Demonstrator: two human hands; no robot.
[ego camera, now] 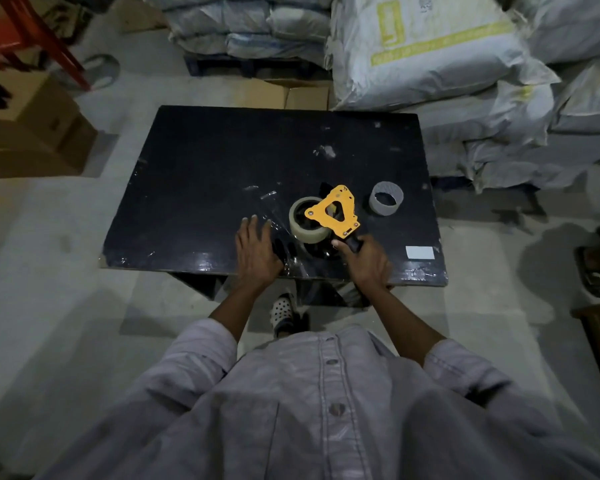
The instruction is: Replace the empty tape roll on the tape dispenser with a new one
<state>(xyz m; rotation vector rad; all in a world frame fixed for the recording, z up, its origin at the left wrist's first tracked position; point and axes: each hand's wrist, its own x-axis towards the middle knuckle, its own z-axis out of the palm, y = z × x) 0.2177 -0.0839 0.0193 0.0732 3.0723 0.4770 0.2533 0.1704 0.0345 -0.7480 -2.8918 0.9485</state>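
Note:
A yellow tape dispenser [336, 211] is held just above the black table [222, 161], near its front edge. A full roll of clear tape [300, 225] sits on the dispenser's hub. My right hand [362, 263] grips the dispenser's black handle. My left hand [255, 249] lies flat with straight fingers on a strip of clear tape [281, 225] pulled out from the roll onto the table. The empty grey cardboard core [386, 202] stands on the table to the right of the dispenser, apart from both hands.
Stacked grey-white sacks [430, 50] crowd the table's far and right sides. Cardboard boxes [32, 126] sit on the floor to the left, beside a red metal frame [32, 32]. A small white label [419, 252] is stuck at the table's front right corner.

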